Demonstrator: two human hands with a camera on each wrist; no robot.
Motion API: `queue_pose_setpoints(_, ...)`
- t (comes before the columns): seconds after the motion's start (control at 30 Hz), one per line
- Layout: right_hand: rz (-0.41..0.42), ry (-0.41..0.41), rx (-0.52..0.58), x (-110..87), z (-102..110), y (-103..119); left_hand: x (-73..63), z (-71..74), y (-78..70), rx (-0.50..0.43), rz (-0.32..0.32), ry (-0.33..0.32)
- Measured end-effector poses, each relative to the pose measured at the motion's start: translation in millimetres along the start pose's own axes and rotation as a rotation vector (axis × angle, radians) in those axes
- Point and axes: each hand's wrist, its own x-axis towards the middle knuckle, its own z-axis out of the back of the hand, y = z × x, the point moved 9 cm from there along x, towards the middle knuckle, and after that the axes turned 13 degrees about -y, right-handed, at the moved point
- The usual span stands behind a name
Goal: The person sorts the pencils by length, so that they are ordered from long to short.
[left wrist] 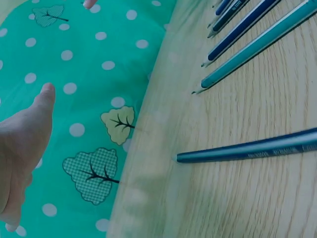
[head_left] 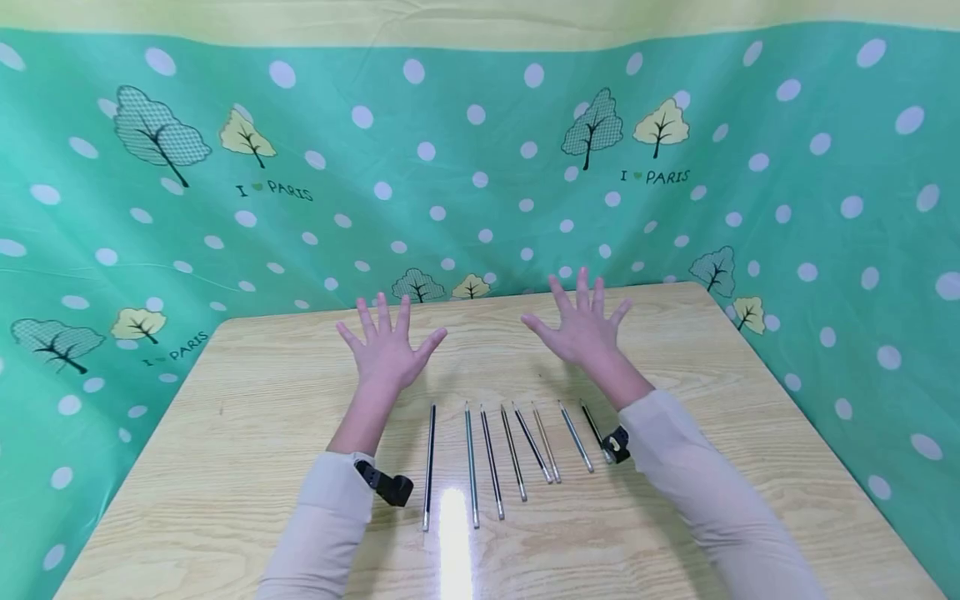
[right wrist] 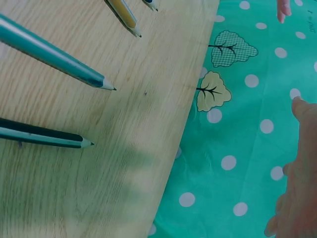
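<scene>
Several pencils lie side by side on the wooden table, sharpened tips toward the far edge. Leftmost is a dark blue pencil (head_left: 430, 467), set a little apart from a teal pencil (head_left: 472, 467). A yellowish pencil (head_left: 546, 442) lies among the right-hand ones, and a dark green pencil (head_left: 595, 427) is at the right end, partly hidden by the right wrist's camera. My left hand (head_left: 386, 354) is held above the table beyond the pencils, fingers spread wide and holding nothing. To the right, my right hand (head_left: 585, 329) is likewise raised with spread fingers, nothing in it.
The wooden table (head_left: 247, 433) reaches back to a green dotted curtain (head_left: 480, 158) printed with trees, which also hangs along the left and right sides. A small black camera (head_left: 386, 483) is strapped to the left wrist, another (head_left: 617, 445) to the right.
</scene>
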Motion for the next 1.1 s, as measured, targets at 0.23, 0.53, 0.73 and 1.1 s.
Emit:
queue_pose_setpoints(0.23, 0.008, 0.007, -0.008, -2.1, -1.8, 1.3, -2.9, -5.0, 2.2, -0.004, 0.003, 0.006)
queue_pose_setpoints(0.53, -0.008, 0.018, 0.008, -5.3, -2.0, -1.4, -2.5, -3.9, 8.0, 0.012, -0.002, 0.002)
queue_pose_setpoints(0.73, -0.013, 0.022, 0.033, -8.7, -2.2, -3.8, -4.1, -1.9, 14.2, 0.015, -0.003, -0.002)
queue_pose_setpoints(1.1, -0.015, 0.018, 0.003, -9.8, 1.4, -8.8, -6.2, 4.1, 22.4, 0.014, -0.003, -0.008)
